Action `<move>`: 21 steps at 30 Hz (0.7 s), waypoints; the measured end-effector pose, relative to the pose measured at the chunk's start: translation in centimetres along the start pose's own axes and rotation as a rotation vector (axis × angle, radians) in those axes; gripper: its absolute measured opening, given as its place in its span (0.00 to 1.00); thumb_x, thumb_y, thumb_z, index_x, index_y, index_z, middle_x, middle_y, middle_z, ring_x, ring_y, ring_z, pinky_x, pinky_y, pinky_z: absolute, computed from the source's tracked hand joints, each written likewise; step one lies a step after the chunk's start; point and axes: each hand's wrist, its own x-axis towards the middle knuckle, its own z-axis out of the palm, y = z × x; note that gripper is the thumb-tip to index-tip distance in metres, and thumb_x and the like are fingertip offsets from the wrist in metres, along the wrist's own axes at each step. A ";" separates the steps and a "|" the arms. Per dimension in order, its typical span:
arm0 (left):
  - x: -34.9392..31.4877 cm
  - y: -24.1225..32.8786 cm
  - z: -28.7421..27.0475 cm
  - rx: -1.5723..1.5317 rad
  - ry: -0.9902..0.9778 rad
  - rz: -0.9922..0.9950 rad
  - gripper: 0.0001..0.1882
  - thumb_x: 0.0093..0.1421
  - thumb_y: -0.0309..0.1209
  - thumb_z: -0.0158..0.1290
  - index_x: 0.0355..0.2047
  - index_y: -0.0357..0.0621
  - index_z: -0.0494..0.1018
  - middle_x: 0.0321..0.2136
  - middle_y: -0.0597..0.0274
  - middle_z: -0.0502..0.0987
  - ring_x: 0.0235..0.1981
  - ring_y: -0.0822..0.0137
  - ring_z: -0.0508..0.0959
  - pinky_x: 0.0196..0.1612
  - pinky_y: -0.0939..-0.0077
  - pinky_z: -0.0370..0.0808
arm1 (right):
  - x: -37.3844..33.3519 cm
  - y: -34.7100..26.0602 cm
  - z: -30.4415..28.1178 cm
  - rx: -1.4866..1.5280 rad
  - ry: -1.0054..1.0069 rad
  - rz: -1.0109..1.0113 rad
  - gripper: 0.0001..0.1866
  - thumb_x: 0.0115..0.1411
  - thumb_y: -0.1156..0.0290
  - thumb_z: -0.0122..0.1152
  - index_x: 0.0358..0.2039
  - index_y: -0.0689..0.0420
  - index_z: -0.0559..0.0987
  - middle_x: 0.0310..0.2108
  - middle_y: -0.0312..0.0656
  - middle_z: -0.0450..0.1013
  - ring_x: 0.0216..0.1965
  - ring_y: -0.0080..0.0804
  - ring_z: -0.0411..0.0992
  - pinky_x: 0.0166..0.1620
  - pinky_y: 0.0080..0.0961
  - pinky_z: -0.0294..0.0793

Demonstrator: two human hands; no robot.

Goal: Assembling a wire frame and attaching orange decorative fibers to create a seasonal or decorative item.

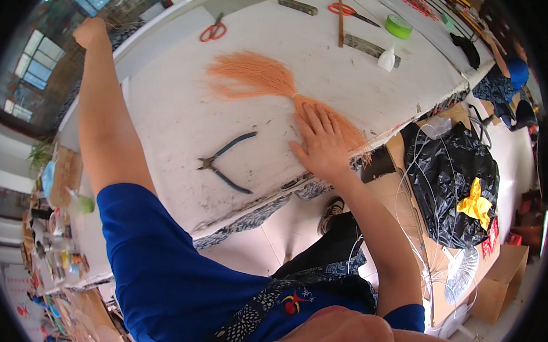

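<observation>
Right hand (323, 145) spread flat on soft, light orange tassel (270, 79), best gripped at its bound neck; left hand (90, 31) fisted far off.

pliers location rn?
Head view: the blue-handled pliers lie open on the white table, left of centre, between the left arm and the right hand, below the orange tassel.

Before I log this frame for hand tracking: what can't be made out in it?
- Left hand, head view: a fist near the table's far edge; anything in it is hidden by the curled fingers.
- Orange tassel: the right hand lies flat over its bound part.
- Far tools beyond the green tape roll: too small and bent at the rim.
</observation>
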 end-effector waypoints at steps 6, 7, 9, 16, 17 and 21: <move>16.5 2.6 -15.3 -0.268 -0.523 0.302 0.11 0.60 0.33 0.49 0.37 0.40 0.76 0.21 0.63 0.75 0.20 0.78 0.70 0.25 0.82 0.65 | 0.4 -0.3 -0.3 0.191 0.061 -0.074 0.30 0.58 0.53 0.50 0.57 0.57 0.65 0.62 0.48 0.54 0.63 0.47 0.51 0.64 0.41 0.43; 13.7 4.9 -12.9 -0.268 -0.646 0.337 0.12 0.61 0.35 0.49 0.37 0.40 0.74 0.21 0.63 0.76 0.16 0.79 0.66 0.19 0.82 0.61 | 0.6 0.7 -0.2 0.174 0.056 -0.041 0.30 0.58 0.53 0.50 0.57 0.57 0.65 0.62 0.48 0.54 0.63 0.47 0.51 0.64 0.41 0.43; 5.2 12.7 -13.0 -0.299 -0.770 0.400 0.13 0.61 0.38 0.50 0.37 0.40 0.72 0.22 0.63 0.76 0.11 0.79 0.63 0.13 0.81 0.56 | 0.7 2.4 -1.4 1.189 0.129 0.119 0.25 0.57 0.58 0.53 0.51 0.59 0.71 0.56 0.50 0.63 0.60 0.47 0.57 0.61 0.38 0.51; -8.7 22.7 -22.2 -0.393 -1.167 0.734 0.09 0.64 0.37 0.46 0.32 0.45 0.68 0.21 0.68 0.74 0.14 0.81 0.60 0.17 0.85 0.56 | 1.3 -0.3 -13.8 0.558 0.544 -0.024 0.16 0.54 0.66 0.59 0.42 0.60 0.77 0.40 0.47 0.75 0.44 0.43 0.72 0.47 0.31 0.69; -10.7 23.6 -22.6 -0.419 -1.206 0.782 0.09 0.64 0.36 0.46 0.32 0.44 0.68 0.21 0.69 0.74 0.15 0.81 0.61 0.19 0.86 0.57 | 1.3 -0.8 -15.6 0.620 0.583 -0.012 0.17 0.54 0.66 0.60 0.43 0.60 0.77 0.39 0.46 0.76 0.40 0.40 0.74 0.44 0.30 0.71; -18.7 25.5 -21.4 -0.629 -1.502 0.963 0.07 0.64 0.32 0.44 0.31 0.44 0.65 0.22 0.68 0.74 0.20 0.78 0.65 0.26 0.85 0.62 | 1.2 -2.8 -23.7 1.054 0.414 0.175 0.19 0.55 0.63 0.61 0.45 0.60 0.76 0.40 0.40 0.75 0.38 0.25 0.74 0.39 0.20 0.71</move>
